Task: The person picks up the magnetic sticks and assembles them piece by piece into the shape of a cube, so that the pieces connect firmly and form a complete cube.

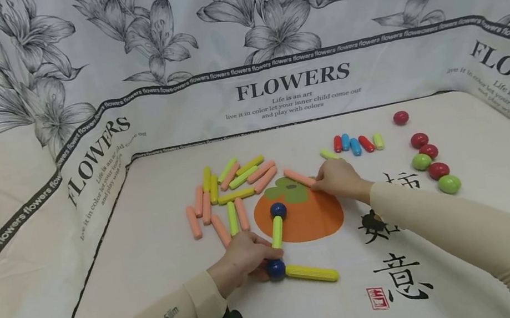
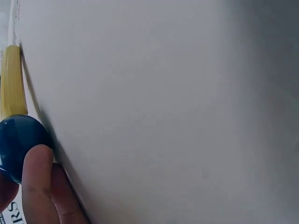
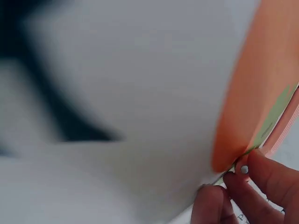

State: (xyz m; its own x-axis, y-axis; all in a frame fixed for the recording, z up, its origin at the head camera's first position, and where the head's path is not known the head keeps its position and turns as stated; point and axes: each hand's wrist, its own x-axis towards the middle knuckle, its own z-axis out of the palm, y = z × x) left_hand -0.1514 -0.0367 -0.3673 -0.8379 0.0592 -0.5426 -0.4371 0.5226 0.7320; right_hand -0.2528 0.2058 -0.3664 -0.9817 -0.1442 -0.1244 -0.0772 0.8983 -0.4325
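Observation:
My left hand (image 1: pixel 245 257) grips a dark blue ball (image 1: pixel 276 269) low in the head view; the left wrist view shows fingertips (image 2: pixel 39 172) against it. From that ball a ridged yellow stick (image 1: pixel 312 272) points right, and a yellow-green stick (image 1: pixel 277 232) runs up to a second blue ball (image 1: pixel 278 211). My right hand (image 1: pixel 339 179) pinches one end of a salmon-pink stick (image 1: pixel 299 177) above the printed orange persimmon (image 1: pixel 306 223). In the right wrist view, a small metallic dot shows on the pinched end of the pink stick (image 3: pixel 281 128).
Several loose pink, yellow and green sticks (image 1: pixel 240 179) lie at left. Short red, blue and green pieces (image 1: pixel 355 146) sit at the back, near a lone green one (image 1: pixel 328 154). Several red and green balls (image 1: pixel 438 170) rest at right. The flower-printed cloth (image 1: pixel 295 98) rises behind.

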